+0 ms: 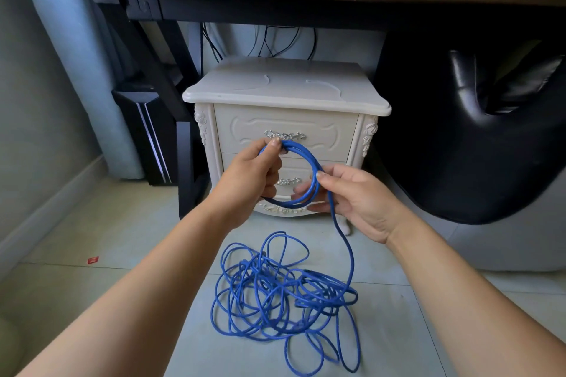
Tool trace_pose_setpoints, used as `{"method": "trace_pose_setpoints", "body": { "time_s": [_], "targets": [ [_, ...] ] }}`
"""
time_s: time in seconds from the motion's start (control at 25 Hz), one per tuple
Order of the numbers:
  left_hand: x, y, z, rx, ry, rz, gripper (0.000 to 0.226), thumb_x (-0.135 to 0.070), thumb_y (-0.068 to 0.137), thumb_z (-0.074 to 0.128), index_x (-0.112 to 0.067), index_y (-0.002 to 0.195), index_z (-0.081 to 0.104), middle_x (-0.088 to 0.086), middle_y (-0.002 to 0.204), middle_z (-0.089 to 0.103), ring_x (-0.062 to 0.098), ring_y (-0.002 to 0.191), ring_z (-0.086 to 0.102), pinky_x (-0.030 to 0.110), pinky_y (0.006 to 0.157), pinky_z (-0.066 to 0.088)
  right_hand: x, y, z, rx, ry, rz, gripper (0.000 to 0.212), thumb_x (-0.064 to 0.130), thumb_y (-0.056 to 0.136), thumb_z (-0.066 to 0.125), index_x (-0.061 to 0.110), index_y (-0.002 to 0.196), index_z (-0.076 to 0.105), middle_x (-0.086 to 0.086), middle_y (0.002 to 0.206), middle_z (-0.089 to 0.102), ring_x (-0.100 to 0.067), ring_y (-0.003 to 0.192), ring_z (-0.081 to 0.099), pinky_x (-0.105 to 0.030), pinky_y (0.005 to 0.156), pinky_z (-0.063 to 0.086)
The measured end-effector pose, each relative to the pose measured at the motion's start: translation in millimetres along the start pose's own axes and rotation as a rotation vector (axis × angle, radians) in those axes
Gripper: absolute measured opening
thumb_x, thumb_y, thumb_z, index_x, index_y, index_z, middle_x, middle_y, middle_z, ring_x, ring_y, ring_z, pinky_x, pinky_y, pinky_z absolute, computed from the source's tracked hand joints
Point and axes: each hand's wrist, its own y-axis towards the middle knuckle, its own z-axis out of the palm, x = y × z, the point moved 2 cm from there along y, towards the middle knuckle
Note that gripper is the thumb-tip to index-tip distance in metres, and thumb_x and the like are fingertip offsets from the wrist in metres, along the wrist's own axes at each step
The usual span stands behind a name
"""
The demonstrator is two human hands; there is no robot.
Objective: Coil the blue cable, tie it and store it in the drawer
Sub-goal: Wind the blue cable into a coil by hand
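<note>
Left hand (254, 174) grips the coiled loops, right hand (352, 199) pinches blue cable (306, 168); the floor tangle may knot under pulling.

view=head | from the wearer's head, wide-angle | faces forward, down | near: floor (92, 223), nightstand (286, 86)

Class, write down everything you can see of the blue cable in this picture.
The blue cable is a thin, round, plastic-looking cord. A few turns form a small upright coil, gripped at its top by the left hand; the right hand pinches it at the coil's side. One strand hangs down to the tiled floor, where the rest lies in a loose, tangled heap. No tie shows.
</note>
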Motion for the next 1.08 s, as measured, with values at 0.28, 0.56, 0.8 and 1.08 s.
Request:
{"method": "trace_pose_setpoints", "body": {
  "time_s": [0.28,0.56,0.8,1.08],
  "targets": [
    [-0.1,-10.9,12.4,0.111,-0.451,-0.232,0.018,-0.02,0.099,0.043,-0.009,0.094,0.056,0.004,0.068,0.055,0.012,0.047,0.036,0.023,0.048,0.041,8.9,2.4,10.5,-0.111,0.319,-0.07,0.021,0.013,0.103,0.039,0.001,0.103,0.056,-0.001,0.059,0.047,-0.017,0.054,0.053,-0.032,0.059,0.056],
    [-0.2,-9.3,19.6,0.13,-0.532,-0.22,0.046,-0.049,0.099,0.038,-0.01,0.081,0.054,-0.007,0.051,0.022,0.004,0.037,0.018,0.016,0.034,0.022,17.2,-4.2,13.9,0.039,0.45,0.049,0.022,0.021,0.101,0.04,0.006,0.101,0.056,0.001,0.06,0.04,-0.013,0.049,0.044,-0.031,0.064,0.055],
    [2.8,-12.0,13.2,0.237,-0.439,-0.258,0.03,-0.025,0.099,0.037,-0.004,0.093,0.058,0.0,0.066,0.048,0.01,0.047,0.037,0.024,0.052,0.042,21.1,-2.7,0.9,-0.137,-0.002,-0.009,0.028,0.024,0.106,0.037,0.009,0.09,0.055,0.006,0.057,0.032,-0.009,0.048,0.032,-0.026,0.057,0.045],
    [-9.6,-5.4,16.6,0.247,0.39,-0.185,0.046,-0.044,0.1,0.042,-0.013,0.069,0.056,0.0,0.053,0.043,0.019,0.056,0.053,0.028,0.068,0.052,32.4,-3.3,5.3,-0.045,-0.923,-0.101,0.021,0.031,0.103,0.04,0.019,0.097,0.057,0.01,0.074,0.058,-0.011,0.06,0.052,-0.04,0.075,0.052]
  ]
}}
